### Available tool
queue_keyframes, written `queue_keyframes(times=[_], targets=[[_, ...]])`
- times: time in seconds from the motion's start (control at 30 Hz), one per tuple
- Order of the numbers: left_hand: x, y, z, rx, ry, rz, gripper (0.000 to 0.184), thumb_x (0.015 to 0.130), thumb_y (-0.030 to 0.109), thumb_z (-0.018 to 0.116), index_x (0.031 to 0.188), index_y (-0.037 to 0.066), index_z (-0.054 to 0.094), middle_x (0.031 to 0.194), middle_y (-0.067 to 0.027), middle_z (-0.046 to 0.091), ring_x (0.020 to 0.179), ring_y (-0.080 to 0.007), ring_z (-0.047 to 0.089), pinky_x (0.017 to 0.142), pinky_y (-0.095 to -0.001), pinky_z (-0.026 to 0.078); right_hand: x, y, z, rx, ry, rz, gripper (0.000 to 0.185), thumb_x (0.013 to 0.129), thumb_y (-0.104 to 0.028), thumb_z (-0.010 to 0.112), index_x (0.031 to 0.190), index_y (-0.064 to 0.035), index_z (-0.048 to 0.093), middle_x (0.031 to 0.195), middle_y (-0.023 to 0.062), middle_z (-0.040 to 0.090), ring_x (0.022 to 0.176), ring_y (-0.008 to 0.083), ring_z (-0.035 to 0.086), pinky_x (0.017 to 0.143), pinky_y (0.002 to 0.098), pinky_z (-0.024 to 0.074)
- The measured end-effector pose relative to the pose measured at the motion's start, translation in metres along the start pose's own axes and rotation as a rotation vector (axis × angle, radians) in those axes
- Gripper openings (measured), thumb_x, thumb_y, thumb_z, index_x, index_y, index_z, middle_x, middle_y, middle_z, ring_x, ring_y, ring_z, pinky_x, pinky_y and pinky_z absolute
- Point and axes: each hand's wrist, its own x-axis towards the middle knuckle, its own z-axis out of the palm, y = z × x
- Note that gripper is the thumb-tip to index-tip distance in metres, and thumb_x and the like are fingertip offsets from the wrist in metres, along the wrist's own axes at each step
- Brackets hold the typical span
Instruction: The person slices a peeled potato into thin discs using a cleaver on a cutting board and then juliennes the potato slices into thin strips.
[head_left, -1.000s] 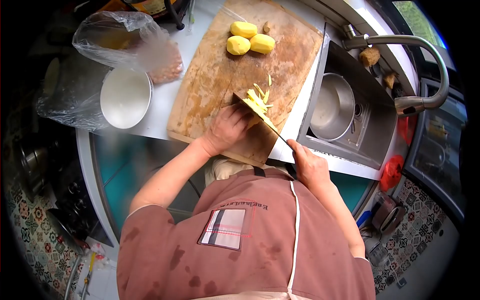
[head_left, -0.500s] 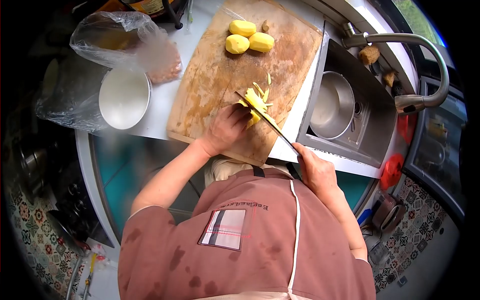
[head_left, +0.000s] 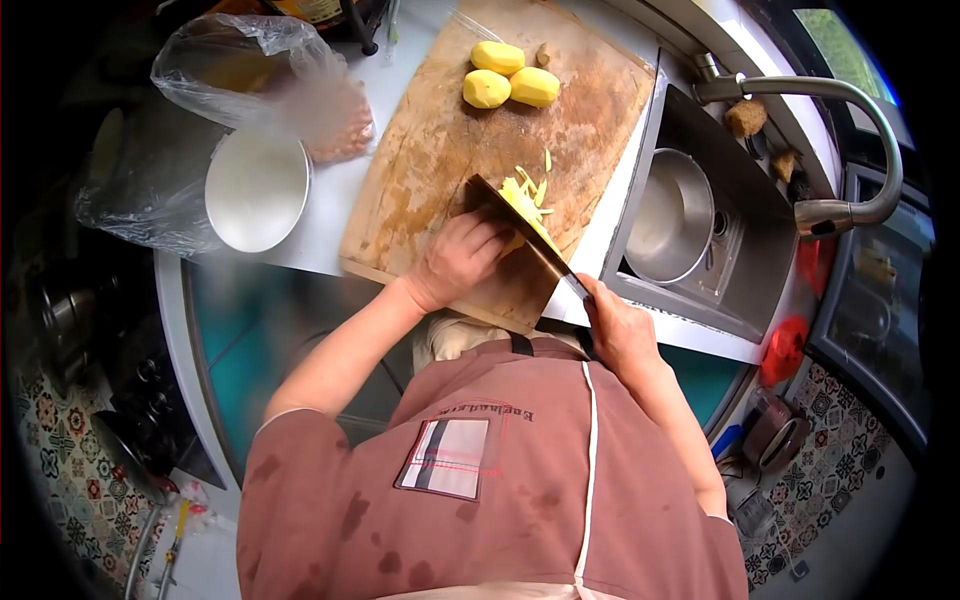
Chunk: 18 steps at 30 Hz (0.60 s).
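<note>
The right hand is closed around the handle of a kitchen knife, whose dark blade slants across the lower part of a worn wooden cutting board. The left hand is at the near side of the blade with its fingers bent; their tips are partly hidden, so its grip cannot be told. A bit of yellow potato shows between these fingers and the blade. Beyond the blade, thin yellow strips lie in a loose heap on the board, a few pointing away from the rest.

At the far end of the board, three peeled potatoes sit close together, with a small brown piece just beside them. The board lies on a white bench.

To the left of the board is a white bowl, with a clear plastic bag behind it; pinkish contents show near the board's edge. To the right, a metal basin sits inside the sink, and a curved faucet reaches over the sink's far side.
</note>
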Motion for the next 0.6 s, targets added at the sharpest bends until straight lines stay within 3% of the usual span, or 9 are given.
queue_keyframes(times=[0.1, 0.4, 0.53, 0.6], targets=[[0.001, -0.001, 0.001, 0.031, 0.061, 0.056, 0.031, 0.068, 0.005, 0.067, 0.099, 0.004, 0.068, 0.101, -0.0085, 0.062, 0.099, -0.0282, 0.059, 0.084, -0.0372, 0.051, 0.002, 0.001, 0.001, 0.008, 0.033, -0.005, 0.036, 0.09, -0.003, 0.059, 0.125, -0.0127, 0.056, 0.079, 0.0124, 0.066, 0.064, 0.034, 0.064, 0.054, 0.0431, 0.0511], [0.002, -0.001, 0.004, 0.005, 0.056, 0.019, 0.032, 0.068, 0.005, 0.068, 0.1, 0.004, 0.069, 0.102, -0.0081, 0.063, 0.1, -0.0282, 0.06, 0.084, -0.0381, 0.052, -0.015, -0.021, -0.045, -0.118, 0.001, -0.051, 0.037, 0.088, -0.004, 0.059, 0.124, -0.0133, 0.057, 0.081, 0.0076, 0.065, 0.065, 0.0252, 0.066, 0.052, 0.0366, 0.0515], [0.001, -0.004, 0.007, 0.036, 0.078, 0.046, 0.03, 0.068, 0.005, 0.068, 0.099, 0.004, 0.069, 0.105, -0.0083, 0.064, 0.101, -0.0279, 0.06, 0.085, -0.0374, 0.053, -0.006, -0.002, -0.005, -0.149, -0.035, -0.03, 0.036, 0.089, -0.005, 0.059, 0.125, -0.0129, 0.058, 0.082, 0.0085, 0.066, 0.065, 0.0269, 0.066, 0.053, 0.0374, 0.052], [0.0, -0.001, 0.005, 0.05, 0.058, 0.026, 0.029, 0.069, 0.005, 0.068, 0.098, 0.004, 0.069, 0.106, -0.0085, 0.065, 0.102, -0.0278, 0.06, 0.085, -0.0373, 0.053, -0.002, -0.012, -0.026, -0.091, -0.036, -0.03, 0.038, 0.088, -0.004, 0.058, 0.125, -0.013, 0.057, 0.083, 0.0091, 0.066, 0.066, 0.0277, 0.066, 0.054, 0.038, 0.0522]])
